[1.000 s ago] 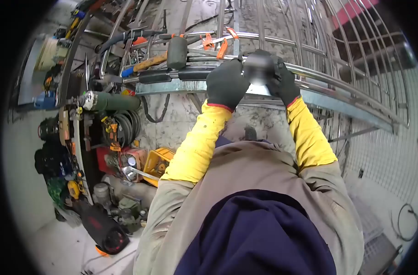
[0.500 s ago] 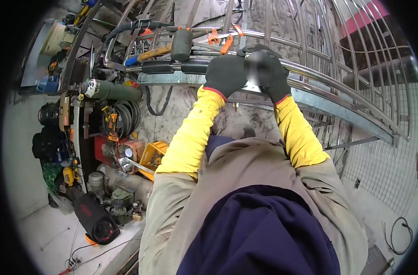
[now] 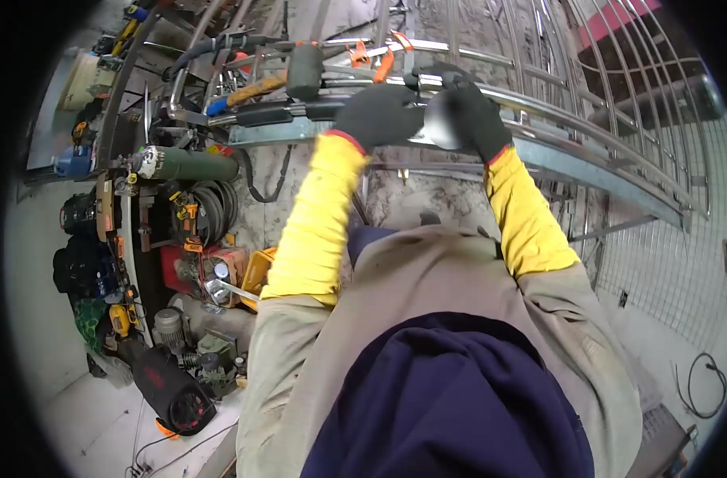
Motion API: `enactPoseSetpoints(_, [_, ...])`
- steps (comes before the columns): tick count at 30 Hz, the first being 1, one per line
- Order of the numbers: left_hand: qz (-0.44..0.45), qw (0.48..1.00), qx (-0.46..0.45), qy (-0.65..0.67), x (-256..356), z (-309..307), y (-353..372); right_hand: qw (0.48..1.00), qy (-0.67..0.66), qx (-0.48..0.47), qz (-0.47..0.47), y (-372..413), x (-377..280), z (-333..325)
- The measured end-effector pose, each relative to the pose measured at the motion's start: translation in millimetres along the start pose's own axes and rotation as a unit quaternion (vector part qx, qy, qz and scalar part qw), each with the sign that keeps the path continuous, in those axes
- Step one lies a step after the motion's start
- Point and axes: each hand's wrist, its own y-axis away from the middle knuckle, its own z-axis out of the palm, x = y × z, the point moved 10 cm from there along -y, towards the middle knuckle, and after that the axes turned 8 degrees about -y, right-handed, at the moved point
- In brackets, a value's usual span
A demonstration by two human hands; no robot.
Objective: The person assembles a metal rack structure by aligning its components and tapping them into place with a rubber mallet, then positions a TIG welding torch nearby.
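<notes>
Fingers of the black-gloved right hand (image 3: 476, 119) curl around a shiny, rounded metal piece (image 3: 441, 121), blurred in the head view, and hold it against the curved stainless steel rail (image 3: 594, 127) of a large barred metal frame. The fingers of the black-gloved left hand (image 3: 377, 115) are closed into a tight fist just beside that piece and touching it. The back of the glove hides what they clamp, so I cannot tell whether it is the rail or the piece itself. Both yellow-sleeved arms reach up and forward to this one spot, above a grey galvanised channel (image 3: 594, 177) that runs under the rail. Judging from this, the work in hand is seating or working the shiny piece on the rail. Any further move calls for a firm two-handed hold and steady pressure along the curve, since a polished round surface could slip. To the left on the frame lie a black-headed rubber mallet with an orange handle (image 3: 303, 70) and orange spring clamps (image 3: 383, 65). Lower left, a green gas cylinder (image 3: 190, 166), coiled black hose (image 3: 220, 209) and a yellow tool case (image 3: 261, 271) crowd the floor.
</notes>
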Motion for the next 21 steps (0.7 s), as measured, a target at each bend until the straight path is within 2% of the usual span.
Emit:
enactPoseSetpoints(1, [0.026, 1.000, -0.012, 0.002, -8, -6, 4, 1.000, -0.006, -0.025, 0.011, -5, -9, -4])
enactPoseSetpoints(2, [0.001, 0.997, -0.075, 0.002, -23, -8, 10, 0.999, -0.025, -0.025, 0.001, 0, -1, -1])
enactPoseSetpoints(3, [0.000, 0.998, -0.042, 0.052, -39, -17, 17, 0.999, -0.044, -0.024, -0.010, 3, 8, 2])
enactPoseSetpoints(5, [-0.001, 0.998, -0.044, 0.043, -35, -36, 34, 0.998, -0.048, -0.038, 0.010, 2, 8, 2])
enactPoseSetpoints(7, [-0.004, 1.000, 0.012, 0.015, -34, -51, 42, 0.997, -0.054, -0.052, 0.029, 6, 15, 5])
enactPoseSetpoints(9, [-0.021, 0.999, -0.022, 0.013, -35, -43, 46, 0.988, -0.012, -0.122, 0.098, 10, 29, 18])
enactPoseSetpoints(10, [-0.021, 1.000, 0.007, 0.016, -37, -43, 47, 0.969, -0.022, -0.155, 0.191, 14, 40, 23])
enactPoseSetpoints(11, [-0.022, 0.999, 0.038, 0.019, -37, -45, 49, 0.969, -0.022, -0.153, 0.191, 13, 40, 21])
enactPoseSetpoints(13, [-0.030, 0.998, 0.034, 0.047, -29, -53, 51, 0.994, -0.043, -0.096, -0.012, 2, 1, 8])
enactPoseSetpoints(14, [-0.039, 0.996, 0.031, 0.075, -26, -55, 51, 0.995, -0.043, -0.094, -0.011, 3, 2, 9])
enactPoseSetpoints(16, [-0.035, 0.993, 0.062, 0.095, -20, -61, 52, 0.986, -0.046, -0.131, 0.087, 9, 26, 24])
enactPoseSetpoints(17, [-0.033, 0.988, 0.094, 0.117, -18, -67, 53, 0.987, -0.046, -0.129, 0.087, 9, 29, 26])
enactPoseSetpoints(19, [-0.026, 0.989, 0.109, 0.099, -6, -81, 51, 0.933, -0.160, -0.153, 0.282, 25, 63, 44])
enactPoseSetpoints(20, [-0.019, 0.988, 0.125, 0.084, 0, -87, 51, 0.933, -0.162, -0.152, 0.282, 27, 66, 46])
enactPoseSetpoints(21, [-0.019, 0.989, 0.124, 0.082, -4, -84, 47, 0.952, -0.166, -0.137, 0.218, 25, 59, 45])
